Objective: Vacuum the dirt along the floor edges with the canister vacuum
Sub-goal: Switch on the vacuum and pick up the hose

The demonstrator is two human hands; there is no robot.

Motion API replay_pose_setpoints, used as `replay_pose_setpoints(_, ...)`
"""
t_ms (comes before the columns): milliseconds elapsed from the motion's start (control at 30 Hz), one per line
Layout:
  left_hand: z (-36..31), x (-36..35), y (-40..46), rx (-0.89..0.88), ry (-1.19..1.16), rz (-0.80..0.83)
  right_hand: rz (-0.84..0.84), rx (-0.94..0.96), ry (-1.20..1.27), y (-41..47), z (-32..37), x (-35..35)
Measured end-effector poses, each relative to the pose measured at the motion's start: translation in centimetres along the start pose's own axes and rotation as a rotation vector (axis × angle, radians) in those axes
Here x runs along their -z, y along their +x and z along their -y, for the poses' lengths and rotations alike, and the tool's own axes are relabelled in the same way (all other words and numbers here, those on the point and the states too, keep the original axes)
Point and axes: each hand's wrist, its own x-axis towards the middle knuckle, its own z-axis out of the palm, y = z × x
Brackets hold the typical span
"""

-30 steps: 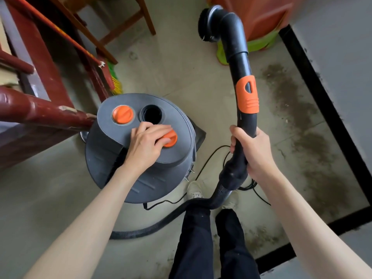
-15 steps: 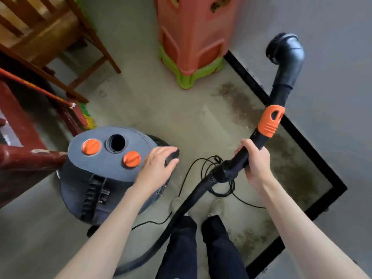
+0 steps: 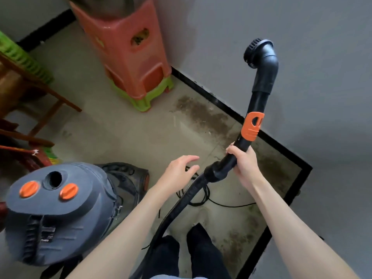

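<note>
Head view of a floor corner. The right hand (image 3: pixel 244 164) grips the black wand (image 3: pixel 252 125) just below its orange collar (image 3: pixel 252 125), fingers curled round the tube; the wand rises toward the grey wall (image 3: pixel 302 57) and ends in a bent nozzle (image 3: pixel 261 55) held off the floor. The left hand (image 3: pixel 180 170) hovers free between canister and wand, fingers relaxed and slightly spread, holding nothing. The grey canister vacuum (image 3: pixel 60 214) stands at lower left, carrying two orange knobs (image 3: pixel 68 191) and an open round port (image 3: pixel 53 179) on its lid. Its black hose (image 3: pixel 177 206) runs from the wand down past the person's dark trouser legs (image 3: pixel 203 254). Dirt (image 3: pixel 203 115) lies in a brown band along the black skirting (image 3: pixel 211 97). A red stool stacked on a green one (image 3: pixel 130 51) stands in the corner; a thin black cable (image 3: pixel 227 205) lies coiled on the floor.
</note>
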Motion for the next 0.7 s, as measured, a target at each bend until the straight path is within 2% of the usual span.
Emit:
replay_pose_setpoints(200,-7.4,-1.2,2.6,-0.058,-0.09,-0.041,0.062,0.037,-0.157,1.3,2.1,5.8)
replay_pose_setpoints(367,-13.3,-0.2,4.4,-0.14,-0.198,0.055,0.146,0.102,-0.328,1.3,4.1,8.1)
replay_pose_setpoints(500,-15.9,-0.5,4.6,-0.223,-0.261,0.178,0.195,0.128,-0.309,1.3,5.2,7.8)
replay_pose_setpoints(700,-17.2,-0.7,6.5,-0.191,-0.344,0.111,0.223,0.132,-0.279,2.8,5.3,6.6)
